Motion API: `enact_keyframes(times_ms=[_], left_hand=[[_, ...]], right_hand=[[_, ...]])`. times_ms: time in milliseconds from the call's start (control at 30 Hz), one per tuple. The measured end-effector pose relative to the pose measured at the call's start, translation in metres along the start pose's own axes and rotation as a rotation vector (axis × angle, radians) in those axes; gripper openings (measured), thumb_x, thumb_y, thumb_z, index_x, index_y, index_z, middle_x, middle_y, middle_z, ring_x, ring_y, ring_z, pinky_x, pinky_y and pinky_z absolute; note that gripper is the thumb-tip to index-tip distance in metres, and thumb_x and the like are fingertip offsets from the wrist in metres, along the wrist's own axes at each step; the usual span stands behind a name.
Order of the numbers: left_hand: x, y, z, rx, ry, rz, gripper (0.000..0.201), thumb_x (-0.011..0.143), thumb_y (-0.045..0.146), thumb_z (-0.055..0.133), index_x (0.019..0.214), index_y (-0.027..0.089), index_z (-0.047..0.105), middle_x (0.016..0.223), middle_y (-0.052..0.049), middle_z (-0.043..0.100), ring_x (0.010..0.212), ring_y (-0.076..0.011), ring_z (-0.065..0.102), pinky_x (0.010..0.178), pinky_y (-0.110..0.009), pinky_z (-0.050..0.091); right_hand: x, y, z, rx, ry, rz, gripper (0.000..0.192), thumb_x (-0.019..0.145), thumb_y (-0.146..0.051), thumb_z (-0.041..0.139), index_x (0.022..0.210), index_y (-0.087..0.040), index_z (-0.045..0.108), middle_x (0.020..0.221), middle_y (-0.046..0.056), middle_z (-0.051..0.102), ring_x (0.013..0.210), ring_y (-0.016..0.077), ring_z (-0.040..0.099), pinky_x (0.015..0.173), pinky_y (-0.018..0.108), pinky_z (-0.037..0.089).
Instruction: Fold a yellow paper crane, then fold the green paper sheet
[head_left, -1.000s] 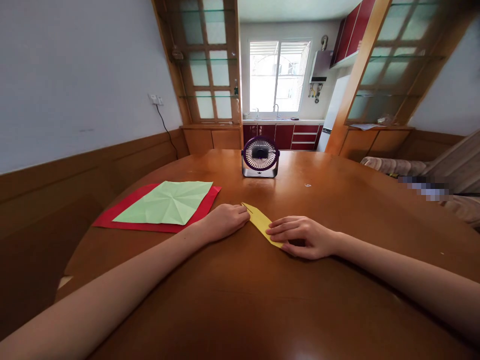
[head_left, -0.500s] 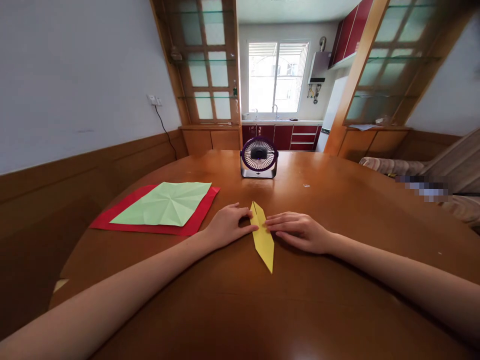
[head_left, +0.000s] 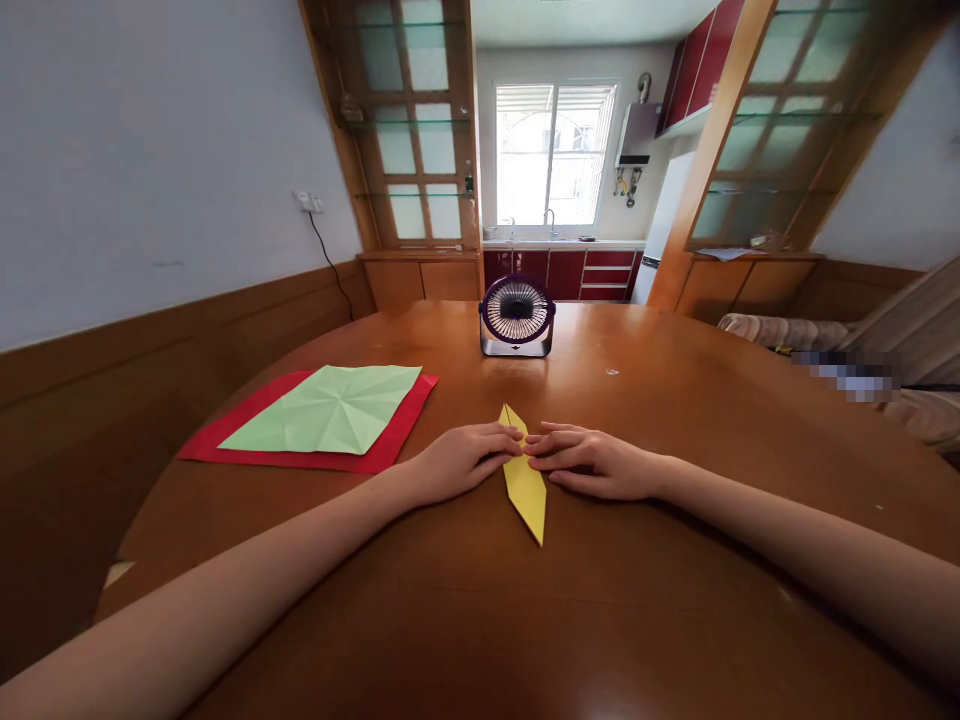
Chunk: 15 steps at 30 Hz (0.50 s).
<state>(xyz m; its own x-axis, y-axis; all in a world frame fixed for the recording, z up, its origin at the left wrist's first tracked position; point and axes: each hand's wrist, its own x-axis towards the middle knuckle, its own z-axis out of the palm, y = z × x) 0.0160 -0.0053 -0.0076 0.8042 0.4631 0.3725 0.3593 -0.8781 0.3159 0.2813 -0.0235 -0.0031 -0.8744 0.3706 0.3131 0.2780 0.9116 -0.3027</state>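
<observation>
A folded sheet of yellow paper (head_left: 528, 494), long, narrow and pointed at both ends, lies flat on the wooden table with a slit at its far tip. My left hand (head_left: 461, 462) holds it down from the left, its fingers over the middle of the paper and its thumb at the left edge. From the right, my right hand (head_left: 600, 462) touches the paper with its fingertips, the fingers stretched out and slightly apart. The fingertips of both hands nearly meet over the paper and hide part of it.
To the left, a creased light green sheet (head_left: 330, 408) lies on a larger red sheet (head_left: 300, 459). A small purple fan (head_left: 517, 310) stands behind the paper on the round-edged table (head_left: 465, 620). A tiny pale scrap (head_left: 612, 372) lies to the fan's right.
My left fingers have reached further right over the paper, and the thumb has drawn in beside them. My right fingers have spread slightly and shifted left onto the paper.
</observation>
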Motion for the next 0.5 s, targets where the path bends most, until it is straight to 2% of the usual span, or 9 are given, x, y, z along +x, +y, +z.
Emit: enact_keyframes(times_ms=[67, 167, 400, 500], left_hand=[[0.000, 0.002, 0.000, 0.015, -0.037, -0.039, 0.028, 0.098, 0.025, 0.042, 0.117, 0.020, 0.062, 0.133, -0.007, 0.059, 0.122, -0.0167, 0.056, 0.103, -0.032, 0.044], [0.002, 0.004, 0.000, 0.095, -0.069, -0.086, 0.033, 0.098, 0.027, 0.041, 0.126, 0.019, 0.056, 0.139, -0.007, 0.054, 0.127, -0.0185, 0.052, 0.106, -0.034, 0.042], [0.009, 0.010, 0.003, 0.215, -0.118, -0.177, 0.042, 0.100, 0.032, 0.032, 0.134, 0.016, 0.051, 0.143, -0.007, 0.049, 0.134, -0.0169, 0.043, 0.114, -0.033, 0.032], [0.014, 0.009, 0.006, 0.257, -0.143, -0.256, 0.049, 0.100, 0.037, 0.031, 0.140, 0.012, 0.045, 0.148, -0.010, 0.041, 0.139, -0.0184, 0.035, 0.116, -0.035, 0.028]], right_hand=[[0.000, -0.001, 0.000, 0.045, -0.001, 0.014, 0.037, 0.095, -0.023, 0.050, 0.131, -0.021, 0.056, 0.135, 0.010, 0.056, 0.131, 0.0198, 0.046, 0.114, 0.044, 0.034], [-0.001, -0.002, 0.001, 0.061, 0.002, 0.028, 0.036, 0.095, -0.022, 0.049, 0.130, -0.018, 0.058, 0.134, 0.012, 0.055, 0.129, 0.0199, 0.049, 0.110, 0.040, 0.040], [0.001, -0.004, 0.000, 0.052, 0.006, 0.018, 0.035, 0.095, -0.021, 0.048, 0.128, -0.017, 0.060, 0.131, 0.012, 0.056, 0.125, 0.0197, 0.052, 0.107, 0.037, 0.043], [0.002, -0.007, -0.001, 0.061, 0.004, 0.031, 0.034, 0.095, -0.021, 0.048, 0.126, -0.017, 0.061, 0.129, 0.013, 0.057, 0.124, 0.0199, 0.052, 0.107, 0.037, 0.043]])
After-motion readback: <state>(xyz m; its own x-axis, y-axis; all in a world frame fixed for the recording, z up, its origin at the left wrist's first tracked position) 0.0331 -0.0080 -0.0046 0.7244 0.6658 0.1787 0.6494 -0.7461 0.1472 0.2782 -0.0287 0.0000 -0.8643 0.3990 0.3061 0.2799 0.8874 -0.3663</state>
